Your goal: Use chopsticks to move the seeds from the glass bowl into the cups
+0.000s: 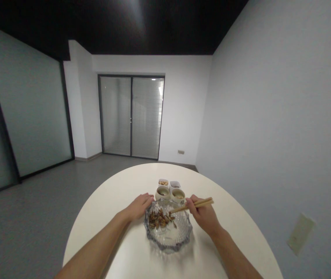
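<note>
My right hand (201,213) is closed round a pair of wooden chopsticks (179,209). Their tips reach down into a scalloped clear glass bowl (168,247), close to a heap of small brown, elongated pieces (158,219) on its left side. Whether the tips pinch a piece is too small to tell. Beside the bowl's upper left rim lies my left hand (139,207), fingers stretched out and flat; whether it touches the glass I cannot make out. Just behind the bowl stand two cream cups, a left cup (162,196) and a right cup (179,197), with something inside each.
Behind the cups are two small white dishes: the left dish (163,180) holds light pieces, the right dish (175,183) something dark. All stand on a round white table (119,190). A white wall (255,155) runs along the right, and glass doors (130,116) are at the back.
</note>
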The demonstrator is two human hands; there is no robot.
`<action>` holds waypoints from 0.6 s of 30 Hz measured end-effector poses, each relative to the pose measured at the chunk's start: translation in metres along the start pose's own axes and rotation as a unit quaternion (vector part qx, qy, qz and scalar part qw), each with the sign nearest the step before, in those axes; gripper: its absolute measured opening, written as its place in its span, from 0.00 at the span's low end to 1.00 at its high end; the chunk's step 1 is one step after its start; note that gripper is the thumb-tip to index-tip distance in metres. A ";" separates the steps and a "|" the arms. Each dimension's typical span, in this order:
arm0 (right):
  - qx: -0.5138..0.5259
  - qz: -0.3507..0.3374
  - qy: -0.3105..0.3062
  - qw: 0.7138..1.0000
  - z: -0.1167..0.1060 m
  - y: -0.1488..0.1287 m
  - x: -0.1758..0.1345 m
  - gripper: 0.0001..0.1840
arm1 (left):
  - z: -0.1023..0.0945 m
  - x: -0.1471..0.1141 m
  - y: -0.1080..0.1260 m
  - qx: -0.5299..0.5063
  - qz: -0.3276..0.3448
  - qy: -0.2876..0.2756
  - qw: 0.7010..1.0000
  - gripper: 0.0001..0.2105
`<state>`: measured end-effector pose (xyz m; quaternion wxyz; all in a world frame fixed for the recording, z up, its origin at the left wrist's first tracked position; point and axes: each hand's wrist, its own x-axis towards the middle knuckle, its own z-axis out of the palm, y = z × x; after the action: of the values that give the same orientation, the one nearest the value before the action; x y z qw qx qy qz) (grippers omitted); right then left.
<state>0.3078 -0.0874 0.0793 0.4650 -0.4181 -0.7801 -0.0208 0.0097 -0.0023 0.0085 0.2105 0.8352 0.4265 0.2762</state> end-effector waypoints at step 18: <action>0.052 0.013 -0.025 0.998 -0.007 0.001 0.000 0.34 | 0.000 0.000 0.000 0.000 -0.009 -0.004 1.000 0.30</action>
<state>0.3130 -0.0898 0.0826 0.4670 -0.4038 -0.7858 0.0364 0.0095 -0.0026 0.0081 0.2143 0.8324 0.4333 0.2709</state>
